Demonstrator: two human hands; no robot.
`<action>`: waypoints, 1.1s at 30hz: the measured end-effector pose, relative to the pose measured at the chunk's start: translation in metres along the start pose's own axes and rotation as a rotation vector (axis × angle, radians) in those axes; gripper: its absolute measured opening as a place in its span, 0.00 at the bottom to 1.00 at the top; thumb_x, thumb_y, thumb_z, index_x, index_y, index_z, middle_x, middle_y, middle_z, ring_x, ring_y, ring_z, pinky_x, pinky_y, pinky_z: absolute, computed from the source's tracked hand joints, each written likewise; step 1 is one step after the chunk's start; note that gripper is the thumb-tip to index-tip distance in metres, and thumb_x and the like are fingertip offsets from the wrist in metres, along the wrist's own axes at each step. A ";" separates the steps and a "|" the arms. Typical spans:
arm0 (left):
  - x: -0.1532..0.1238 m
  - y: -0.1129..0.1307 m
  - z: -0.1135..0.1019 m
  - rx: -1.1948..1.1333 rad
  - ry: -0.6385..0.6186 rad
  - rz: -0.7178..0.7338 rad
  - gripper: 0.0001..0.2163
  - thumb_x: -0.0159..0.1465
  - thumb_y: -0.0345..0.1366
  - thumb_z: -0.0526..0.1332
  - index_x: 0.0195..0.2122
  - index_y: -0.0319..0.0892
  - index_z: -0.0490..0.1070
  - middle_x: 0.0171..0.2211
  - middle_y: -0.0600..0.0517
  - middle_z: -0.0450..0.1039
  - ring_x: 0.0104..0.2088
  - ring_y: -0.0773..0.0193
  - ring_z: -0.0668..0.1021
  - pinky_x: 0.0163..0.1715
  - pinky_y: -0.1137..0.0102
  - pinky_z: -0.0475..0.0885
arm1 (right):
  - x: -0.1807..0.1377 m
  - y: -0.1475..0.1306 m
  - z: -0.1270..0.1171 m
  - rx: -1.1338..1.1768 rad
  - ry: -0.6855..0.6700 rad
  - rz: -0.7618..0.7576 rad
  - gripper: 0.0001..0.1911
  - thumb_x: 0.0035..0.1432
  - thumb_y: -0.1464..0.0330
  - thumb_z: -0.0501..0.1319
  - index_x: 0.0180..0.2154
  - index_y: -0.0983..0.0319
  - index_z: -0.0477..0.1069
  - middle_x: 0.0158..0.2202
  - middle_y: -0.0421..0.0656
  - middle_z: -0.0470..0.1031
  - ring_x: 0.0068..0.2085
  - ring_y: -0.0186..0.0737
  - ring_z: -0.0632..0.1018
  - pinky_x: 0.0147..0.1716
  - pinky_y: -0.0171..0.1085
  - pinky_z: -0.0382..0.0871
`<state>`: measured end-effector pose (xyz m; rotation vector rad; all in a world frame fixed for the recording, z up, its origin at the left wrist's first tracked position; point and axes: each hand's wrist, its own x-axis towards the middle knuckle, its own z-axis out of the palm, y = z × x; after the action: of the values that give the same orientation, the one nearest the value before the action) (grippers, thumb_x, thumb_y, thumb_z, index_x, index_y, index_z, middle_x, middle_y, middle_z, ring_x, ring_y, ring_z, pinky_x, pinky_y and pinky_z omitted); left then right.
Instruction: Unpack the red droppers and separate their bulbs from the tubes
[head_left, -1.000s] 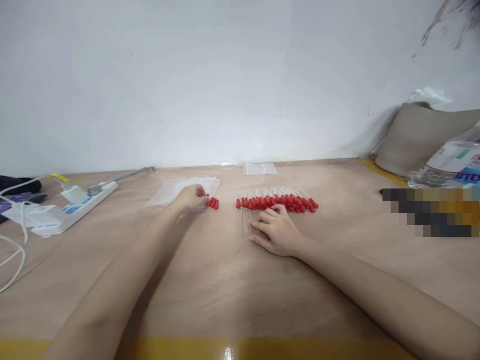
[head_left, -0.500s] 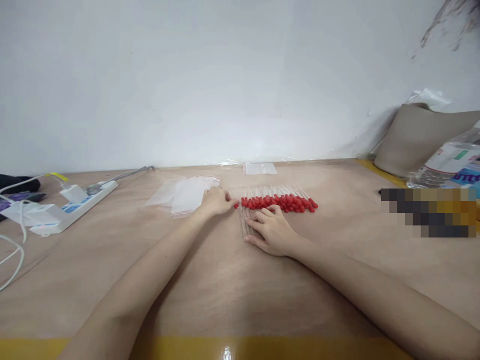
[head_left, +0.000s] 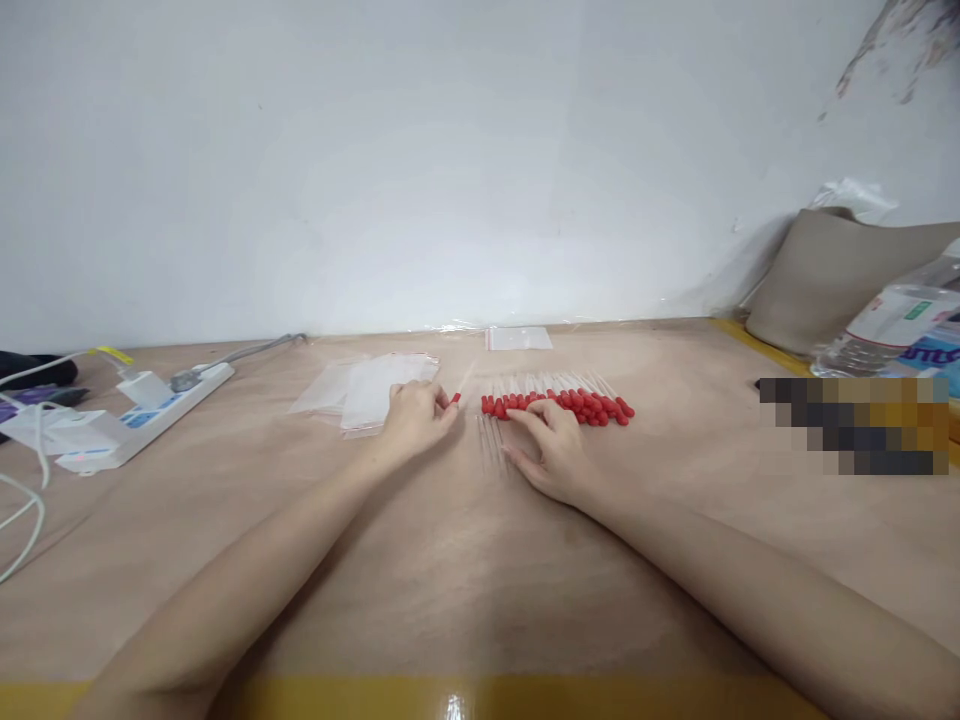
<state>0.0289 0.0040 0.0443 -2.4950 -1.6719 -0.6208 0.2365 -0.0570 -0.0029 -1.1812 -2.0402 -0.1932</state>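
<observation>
A thin clear stick with a red end (head_left: 455, 398) is pinched between the thumb and fingers of my left hand (head_left: 417, 415), its shaft slanting up to the right. Beside it lies a row of similar sticks whose red ends (head_left: 592, 405) are bunched together, pale shafts pointing away from me. My right hand (head_left: 553, 450) rests over the near side of this row, thumb and index finger apart, the index fingertip by the red ends. Several bare thin clear sticks (head_left: 489, 445) lie between my hands, partly beside the right thumb.
Clear flat bags (head_left: 382, 390) lie left of my left hand, and a small bag (head_left: 519, 338) lies by the wall. A power strip (head_left: 150, 420) with plugs and white cables occupies the left. A plastic bottle (head_left: 877, 325) and a grey-brown container (head_left: 817, 280) stand at right.
My left hand has moved slightly left, drawing one red-ended stick away from the row. My right hand has shifted slightly right, off part of the bare sticks.
</observation>
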 end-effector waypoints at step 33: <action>-0.064 0.015 0.005 -0.057 -0.034 0.562 0.10 0.64 0.34 0.48 0.33 0.43 0.68 0.35 0.52 0.72 0.42 0.61 0.67 0.52 0.57 0.48 | -0.002 -0.008 -0.004 -0.068 0.014 -0.405 0.10 0.59 0.66 0.53 0.32 0.57 0.72 0.21 0.35 0.71 0.32 0.32 0.67 0.49 0.45 0.44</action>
<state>0.0235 -0.0565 0.0185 -2.8336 -0.8861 -0.5619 0.2327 -0.0642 0.0005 -0.7901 -2.2573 -0.4677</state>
